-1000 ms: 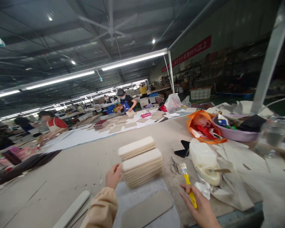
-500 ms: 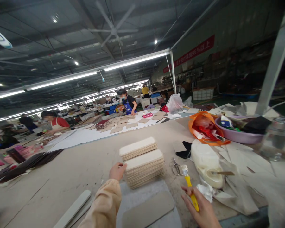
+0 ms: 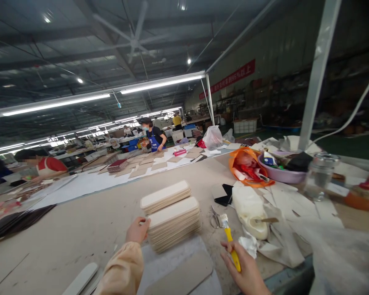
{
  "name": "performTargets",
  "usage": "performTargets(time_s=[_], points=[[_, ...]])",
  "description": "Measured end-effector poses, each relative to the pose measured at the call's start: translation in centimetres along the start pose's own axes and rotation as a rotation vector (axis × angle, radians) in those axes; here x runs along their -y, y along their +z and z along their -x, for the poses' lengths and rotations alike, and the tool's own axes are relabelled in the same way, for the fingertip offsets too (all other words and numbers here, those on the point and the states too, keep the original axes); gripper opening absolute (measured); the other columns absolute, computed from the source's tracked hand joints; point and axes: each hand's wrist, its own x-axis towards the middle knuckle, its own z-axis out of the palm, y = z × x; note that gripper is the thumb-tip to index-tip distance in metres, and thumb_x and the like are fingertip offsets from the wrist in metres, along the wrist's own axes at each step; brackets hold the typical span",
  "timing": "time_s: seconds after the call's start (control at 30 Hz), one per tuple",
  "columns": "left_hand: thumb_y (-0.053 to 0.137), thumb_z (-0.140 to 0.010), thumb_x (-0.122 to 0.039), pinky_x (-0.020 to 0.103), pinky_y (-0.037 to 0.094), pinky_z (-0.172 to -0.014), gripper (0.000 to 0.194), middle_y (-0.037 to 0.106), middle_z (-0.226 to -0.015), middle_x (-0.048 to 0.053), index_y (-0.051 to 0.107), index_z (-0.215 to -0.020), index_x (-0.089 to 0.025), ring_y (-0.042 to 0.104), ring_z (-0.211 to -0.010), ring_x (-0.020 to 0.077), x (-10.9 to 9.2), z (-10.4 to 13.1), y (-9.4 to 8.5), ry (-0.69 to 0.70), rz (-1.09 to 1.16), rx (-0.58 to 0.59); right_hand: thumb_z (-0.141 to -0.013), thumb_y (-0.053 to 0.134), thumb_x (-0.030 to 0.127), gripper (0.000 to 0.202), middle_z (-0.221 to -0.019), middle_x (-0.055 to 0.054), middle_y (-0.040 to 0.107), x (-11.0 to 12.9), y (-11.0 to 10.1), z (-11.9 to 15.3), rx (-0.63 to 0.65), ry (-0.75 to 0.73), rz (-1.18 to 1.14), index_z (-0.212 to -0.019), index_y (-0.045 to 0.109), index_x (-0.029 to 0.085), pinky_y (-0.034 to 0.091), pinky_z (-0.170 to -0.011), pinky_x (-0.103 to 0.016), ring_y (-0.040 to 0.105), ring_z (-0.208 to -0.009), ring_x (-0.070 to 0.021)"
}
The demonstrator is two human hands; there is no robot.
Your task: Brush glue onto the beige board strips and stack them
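Stack (image 3: 176, 226) could be toppling if the left hand (image 3: 137, 231) at its corner, grip unclear, is pushing, the right hand (image 3: 246, 270) gripping a brush (image 3: 228, 234).

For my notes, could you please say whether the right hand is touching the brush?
Touching: the head view shows the brush handle gripped in the right hand.

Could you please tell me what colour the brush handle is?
The brush handle is yellow, seen best in the head view.
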Motion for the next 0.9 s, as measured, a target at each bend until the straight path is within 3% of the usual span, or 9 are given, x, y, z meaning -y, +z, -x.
performTargets(time_s=[0.47,0.57,0.63,0.7,0.77,0.83,0.9], points=[[0.046,-0.08,-0.038,0.024,0.051,-0.048,0.018,0.057,-0.051,-0.003,0.051,-0.077,-0.021,0.063,-0.05,0.0163,-0.3,-0.2,0.4,0.007,-0.042,-0.001,-0.086,0.049,0.031,0.011,-0.095,-0.008,0.065,0.3,-0.1,-0.3,-0.063,-0.086,0.042,-0.083,0.042,0.023,0.051,-0.076,-0.028,0.062,-0.095,-0.0206],[0.047,-0.079,-0.037,0.027,0.051,-0.052,0.019,0.059,-0.052,-0.001,0.054,-0.074,-0.02,0.064,-0.054,0.0188,-0.4,0.0,0.0,0.04,-0.104,-0.055,-0.085,0.051,0.031,0.012,-0.096,-0.008,0.065,-0.1,0.1,-0.3,-0.061,-0.106,0.06,-0.083,0.043,0.023,0.052,-0.075,-0.028,0.063,-0.095,-0.0211],[0.048,-0.078,-0.038,0.032,0.051,-0.063,0.021,0.063,-0.066,0.004,0.056,-0.08,-0.019,0.065,-0.07,0.0225,-0.4,0.8,-0.2,0.086,-0.15,-0.136,-0.085,0.051,0.031,0.012,-0.096,-0.008,0.066,-0.1,0.0,-0.3,-0.056,-0.096,0.063,-0.083,0.043,0.023,0.052,-0.075,-0.028,0.063,-0.095,-0.0209],[0.047,-0.08,-0.04,0.036,0.048,-0.077,0.026,0.064,-0.087,0.009,0.057,-0.091,-0.018,0.061,-0.088,0.0247,-0.5,2.2,-0.2,0.219,-0.192,-0.242,-0.085,0.051,0.032,0.012,-0.097,-0.007,0.066,0.1,-0.3,-0.3,-0.053,-0.077,0.069,-0.083,0.043,0.023,0.052,-0.076,-0.027,0.063,-0.096,-0.0203],[0.042,-0.084,-0.037,0.036,0.044,-0.083,0.026,0.06,-0.095,0.01,0.056,-0.094,-0.018,0.057,-0.093,0.0231,-0.8,4.2,0.4,0.496,-0.23,-0.266,-0.085,0.051,0.034,0.014,-0.098,-0.007,0.067,0.3,-0.4,-0.2,-0.052,-0.065,0.075,-0.082,0.044,0.023,0.052,-0.076,-0.027,0.063,-0.095,-0.02],[0.039,-0.087,-0.032,0.034,0.045,-0.08,0.024,0.059,-0.088,0.007,0.059,-0.087,-0.02,0.057,-0.086,0.0197,-1.2,6.3,1.6,0.814,-0.263,-0.136,-0.084,0.052,0.037,0.016,-0.099,-0.008,0.067,0.2,-0.3,-0.1,-0.055,-0.07,0.071,-0.081,0.045,0.023,0.053,-0.076,-0.026,0.064,-0.094,-0.0202],[0.041,-0.086,-0.028,0.031,0.047,-0.074,0.021,0.059,-0.084,0.006,0.061,-0.087,-0.021,0.057,-0.082,0.0183,-1.9,7.9,3.3,0.945,-0.29,0.03,-0.081,0.054,0.044,0.022,-0.097,-0.008,0.069,-0.5,0.2,-0.2,-0.075,-0.091,0.058,-0.078,0.048,0.023,0.054,-0.073,-0.025,0.066,-0.089,-0.0207]])
